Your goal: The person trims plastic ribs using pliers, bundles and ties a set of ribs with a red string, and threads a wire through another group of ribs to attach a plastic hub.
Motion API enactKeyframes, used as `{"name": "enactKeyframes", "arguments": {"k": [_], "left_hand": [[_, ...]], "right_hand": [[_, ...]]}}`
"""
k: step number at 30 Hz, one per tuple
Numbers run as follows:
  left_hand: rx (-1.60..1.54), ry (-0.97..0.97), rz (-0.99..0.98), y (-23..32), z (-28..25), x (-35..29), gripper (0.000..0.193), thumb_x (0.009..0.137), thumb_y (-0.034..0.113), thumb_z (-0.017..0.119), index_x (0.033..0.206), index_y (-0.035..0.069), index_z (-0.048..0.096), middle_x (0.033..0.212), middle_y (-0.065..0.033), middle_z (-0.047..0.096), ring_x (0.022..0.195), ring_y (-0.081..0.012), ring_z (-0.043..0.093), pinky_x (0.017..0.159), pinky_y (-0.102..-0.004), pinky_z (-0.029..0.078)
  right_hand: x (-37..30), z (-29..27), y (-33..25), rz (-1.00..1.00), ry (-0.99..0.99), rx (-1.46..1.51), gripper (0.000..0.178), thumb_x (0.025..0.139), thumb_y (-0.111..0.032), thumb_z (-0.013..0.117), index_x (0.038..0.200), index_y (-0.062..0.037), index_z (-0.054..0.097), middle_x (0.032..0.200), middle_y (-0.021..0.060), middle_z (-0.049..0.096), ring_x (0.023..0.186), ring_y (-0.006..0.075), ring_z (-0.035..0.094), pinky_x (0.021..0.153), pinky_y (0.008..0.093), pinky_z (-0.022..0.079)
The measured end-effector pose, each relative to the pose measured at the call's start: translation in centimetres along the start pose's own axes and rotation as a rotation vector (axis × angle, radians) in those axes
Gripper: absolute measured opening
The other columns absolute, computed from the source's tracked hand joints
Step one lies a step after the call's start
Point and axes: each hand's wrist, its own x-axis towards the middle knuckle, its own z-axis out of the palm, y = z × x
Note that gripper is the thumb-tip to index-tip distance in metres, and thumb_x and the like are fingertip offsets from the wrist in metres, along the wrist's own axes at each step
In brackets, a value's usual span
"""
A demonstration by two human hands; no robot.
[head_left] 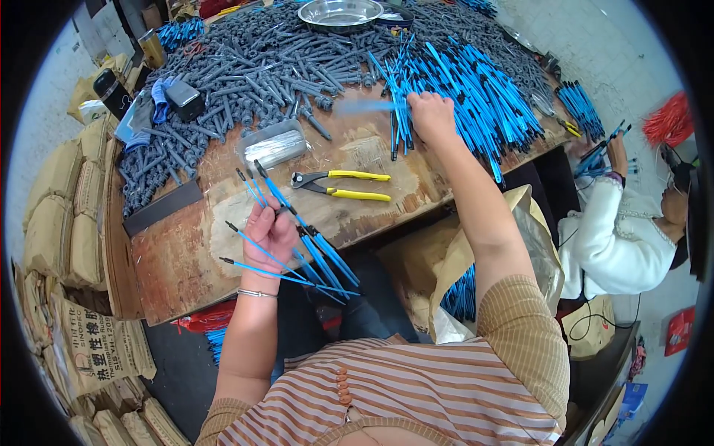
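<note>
My left hand [271, 238] is closed around several thin blue rods with black ends [327, 256], which fan out on both sides of it near the table's front edge. Farther up and to the right, my right hand [431, 117] is closed at the left side of a large heap of similar blue rods [487, 104]. A motion-blurred blue rod [364, 106] juts leftward from its fingers. Between the hands lie end-cutting pliers with yellow handles [361, 175]. Just beyond them sits a clear plastic box [275, 146] of thin, pale, shiny strips.
Grey ribbed plastic parts [260, 63] cover the back of the table, with a metal bowl [340, 13] among them. A dark bar [163, 207] lies at left. Paper sacks [56, 223] are stacked beside the table. A person in white [621, 238] works at right.
</note>
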Motion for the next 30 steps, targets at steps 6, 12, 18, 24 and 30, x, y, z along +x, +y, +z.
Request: {"name": "enactKeyframes", "arguments": {"k": [6,12,18,24,30], "left_hand": [[0.229,0.147,0.033,-0.7,1.6,0.3,0.017,0.087,0.01,0.053,0.103,0.007,0.055,0.084,-0.0133,0.061,0.077,-0.0281,0.062,0.067,-0.0387,0.053],[0.011,0.127,-0.037,-0.8,2.1,1.5,0.021,0.086,0.01,0.055,0.106,0.007,0.053,0.09,-0.0156,0.061,0.084,-0.0304,0.062,0.074,-0.0427,0.052],[-0.003,-0.098,-0.014,-1.0,4.4,1.0,0.021,0.087,0.013,0.054,0.107,0.008,0.053,0.09,-0.015,0.061,0.077,-0.0277,0.062,0.065,-0.0395,0.052],[0.146,0.014,0.033,0.2,3.8,0.1,0.024,0.084,0.015,0.058,0.107,0.007,0.053,0.072,-0.0091,0.056,0.052,-0.0182,0.052,0.045,-0.0287,0.041],[0.384,0.03,-0.115,1.1,5.1,-1.0,0.023,0.081,0.011,0.059,0.103,0.007,0.052,0.057,-0.0057,0.049,0.043,-0.0151,0.044,0.041,-0.0258,0.036]], "right_hand": [[-0.7,-14.9,-2.7,0.03,0.271,0.569,0.01,0.081,-0.014,0.06,0.084,-0.0056,0.058,0.068,0.0063,0.06,0.061,0.0184,0.059,0.051,0.0302,0.045],[-7.8,-18.2,-9.7,0.148,-0.487,1.781,0.01,0.08,-0.011,0.062,0.081,-0.0016,0.058,0.068,0.0027,0.059,0.054,0.0073,0.053,0.05,0.0205,0.043],[-10.8,-13.9,-12.6,0.048,-0.535,1.755,0.015,0.079,-0.005,0.062,0.093,-0.001,0.06,0.08,0.0065,0.062,0.071,0.0135,0.059,0.062,0.0252,0.048],[-7.3,-9.8,-7.7,-0.843,-0.335,1.435,0.029,0.074,0.0,0.065,0.102,-0.0061,0.064,0.101,0.0086,0.063,0.094,0.0215,0.06,0.08,0.0319,0.047],[1.9,-3.1,-3.6,0.067,-0.197,0.52,0.021,0.079,-0.02,0.058,0.092,-0.0053,0.066,0.101,0.0136,0.063,0.088,0.0285,0.062,0.074,0.0376,0.05]]}}
